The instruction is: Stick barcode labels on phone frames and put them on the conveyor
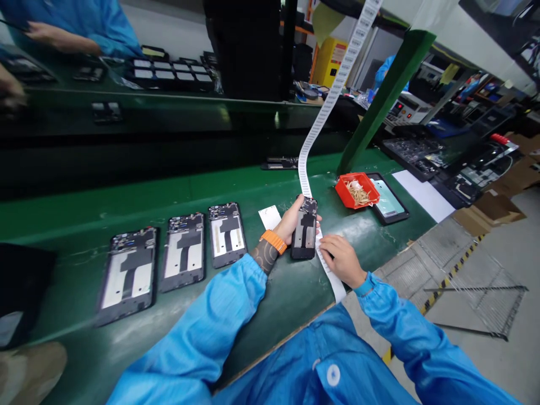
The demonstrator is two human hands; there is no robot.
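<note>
My left hand [289,221], with an orange band at its wrist, is closed around an opened phone [304,233] whose dark inner side faces up. A long white strip of printed labels [323,115] hangs from above, passes behind this phone and runs on to the front table edge. At the strip, just right of the phone, my right hand [342,260] has its fingers curled together on the strip's edge; its fingertips are partly hidden. To the left lie three more opened phones [228,235], [184,251], [129,273] in a row, circuit boards at their far ends.
A red tray [358,191] of small pale pieces stands beside a dark-framed tablet [387,199]. White paper [423,196] lies farther right. A green post [386,101] rises behind the tray. Across the bench is another person's blue sleeve [112,28]. A small white card [270,217] lies near my left hand.
</note>
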